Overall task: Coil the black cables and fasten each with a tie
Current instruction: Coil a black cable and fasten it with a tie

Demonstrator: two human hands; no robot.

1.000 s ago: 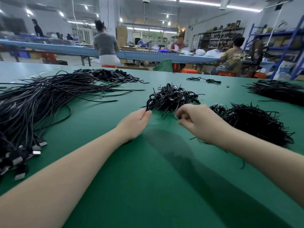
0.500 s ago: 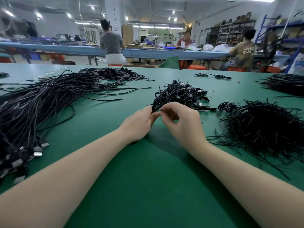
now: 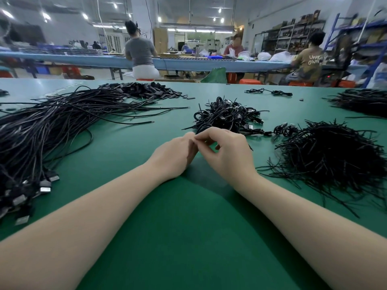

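Note:
My left hand [image 3: 173,155] and my right hand [image 3: 228,151] meet fingertip to fingertip on the green table [image 3: 188,227], just in front of a heap of coiled black cables [image 3: 226,116]. Both pinch something thin and black between them, most likely a tie; the fingers hide most of it. A big heap of black ties [image 3: 330,158] lies to the right of my right hand. A long bundle of loose black cables [image 3: 52,126] fans out on the left, its USB plugs [image 3: 45,185] near the front edge.
One coiled cable [image 3: 284,129] lies between the coiled heap and the ties. A heap of small black pieces [image 3: 146,91] sits at the back, another black heap [image 3: 364,101] at the far right, and a stray cable [image 3: 268,92] behind. People sit at a blue bench beyond.
My right hand moved left from beside the tie heap and joined my left hand at the near edge of the coiled heap. The fingertips have closed together.

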